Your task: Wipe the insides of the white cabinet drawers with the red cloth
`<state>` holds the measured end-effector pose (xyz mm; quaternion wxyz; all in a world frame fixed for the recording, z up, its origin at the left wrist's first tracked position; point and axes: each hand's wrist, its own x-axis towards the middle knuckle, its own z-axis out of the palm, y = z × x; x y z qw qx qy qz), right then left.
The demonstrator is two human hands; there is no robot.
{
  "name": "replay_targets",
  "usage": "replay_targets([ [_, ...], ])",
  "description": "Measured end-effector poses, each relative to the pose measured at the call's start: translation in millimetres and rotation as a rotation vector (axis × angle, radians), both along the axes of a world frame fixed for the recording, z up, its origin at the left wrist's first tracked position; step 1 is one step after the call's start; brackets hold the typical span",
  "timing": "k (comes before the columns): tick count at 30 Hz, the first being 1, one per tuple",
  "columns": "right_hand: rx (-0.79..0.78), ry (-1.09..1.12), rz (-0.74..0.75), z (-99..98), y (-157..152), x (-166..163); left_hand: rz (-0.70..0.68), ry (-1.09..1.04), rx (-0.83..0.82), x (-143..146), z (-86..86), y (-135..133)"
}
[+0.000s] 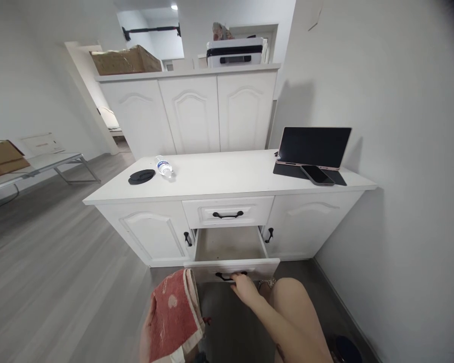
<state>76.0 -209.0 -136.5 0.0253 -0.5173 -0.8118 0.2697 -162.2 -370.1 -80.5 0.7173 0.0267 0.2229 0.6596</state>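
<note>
Pale smooth walls [412,126] and a grey streaky floor [60,252] are around a long, low white cabinet [219,174]. Behind the low cabinet is a taller white cupboard with three doors [189,113]. Up high behind the low cabinet, a brown cardboard box [124,61] and a white case with a black band [234,52] sit on the cupboard. On the left end of the low cabinet's top, a flat black round thing [141,176] is just beside a clear plastic bottle with a blue label [163,166]. On its right end, a big black screen with a pinkish edge [314,146] stands up, and a flat black phone [318,175] lies in front.

Low in the middle of the cabinet, a white drawer with a pale brown bottom [230,244] is pulled out. The right hand [244,287] has its fingers bent over the curved black handle [223,277] on the drawer's front. In front of the cabinet's left side, a red cloth with cream edges [174,312] hangs near the drawer. The left hand does not show clearly, so I cannot tell if it is spread or holding something
</note>
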Motion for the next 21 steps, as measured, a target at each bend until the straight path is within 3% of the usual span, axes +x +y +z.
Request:
replay_targets([
  [9, -0.079, 0.291, -0.03, -28.6, -40, 22, 0.099, 0.084, -0.132, -12, -9.8, -14],
  [16, -0.1, 0.233, -0.039, -24.7, -39, 17, 0.058, 0.065, -0.08, -2, 22.2, -21],
  [21, -0.106, 0.225, -0.08, -24.7, -40, 15, 0.266, 0.157, -0.19, 12, 31.2, -2],
])
